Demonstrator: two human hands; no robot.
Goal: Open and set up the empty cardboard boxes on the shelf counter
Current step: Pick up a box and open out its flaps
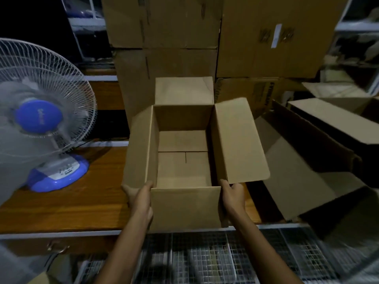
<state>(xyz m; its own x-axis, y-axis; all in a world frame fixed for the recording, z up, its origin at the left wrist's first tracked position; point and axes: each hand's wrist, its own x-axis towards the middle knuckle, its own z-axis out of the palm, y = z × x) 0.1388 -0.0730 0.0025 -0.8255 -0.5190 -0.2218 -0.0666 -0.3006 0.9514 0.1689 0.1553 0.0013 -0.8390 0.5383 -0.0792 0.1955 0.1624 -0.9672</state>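
An empty brown cardboard box [184, 165] stands upright on the wooden counter [61, 206] at its front edge, all four top flaps spread outward. Its folded bottom flaps show inside. My left hand [141, 199] grips the box's near left corner, fingers wrapped around the left side. My right hand [233, 197] grips the near right corner, beneath the wide right flap. Both forearms reach up from the bottom of the head view.
A white and blue table fan [41, 111] stands on the counter at the left. Stacked closed cartons [168, 27] rise behind the box. Another opened box [320, 152] lies on its side at the right. Wire mesh baskets [205, 259] sit below the counter edge.
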